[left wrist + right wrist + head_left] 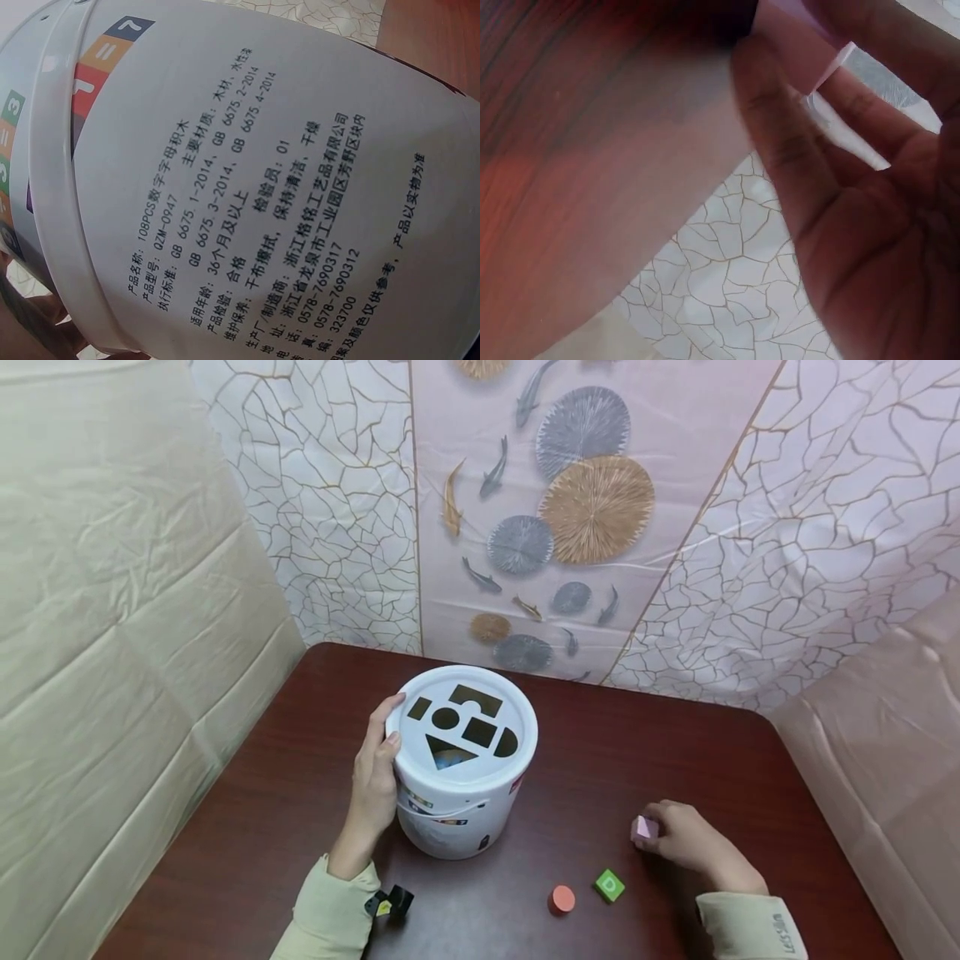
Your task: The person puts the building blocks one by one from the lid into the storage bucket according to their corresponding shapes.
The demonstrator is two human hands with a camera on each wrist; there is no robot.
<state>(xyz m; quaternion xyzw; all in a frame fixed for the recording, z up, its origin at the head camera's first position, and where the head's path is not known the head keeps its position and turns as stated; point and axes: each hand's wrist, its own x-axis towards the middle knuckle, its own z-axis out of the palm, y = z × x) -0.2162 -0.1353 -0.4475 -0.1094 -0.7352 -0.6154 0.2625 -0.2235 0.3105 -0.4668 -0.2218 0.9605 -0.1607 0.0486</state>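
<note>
A white bucket (438, 818) stands upright on the table. Its white lid (408, 756) has several cut-out holes, among them a triangle, a circle and a square. My left hand (373, 777) grips the bucket at the left side of its rim. Printed label text (247, 202) on the bucket's wall fills the left wrist view. Toward the right of the table, my right hand (693, 839) pinches a small pink block (645, 828) between thumb and fingers. The same pink block (799, 49) shows between the fingers in the right wrist view, partly hidden.
A green block (610, 886) marked with a white letter lies left of my right hand. Beside it sits a round orange-red block (561, 900). A black strap device (390, 903) is on my left wrist. Patterned cloth (337, 510) hangs behind the dark red table (645, 743).
</note>
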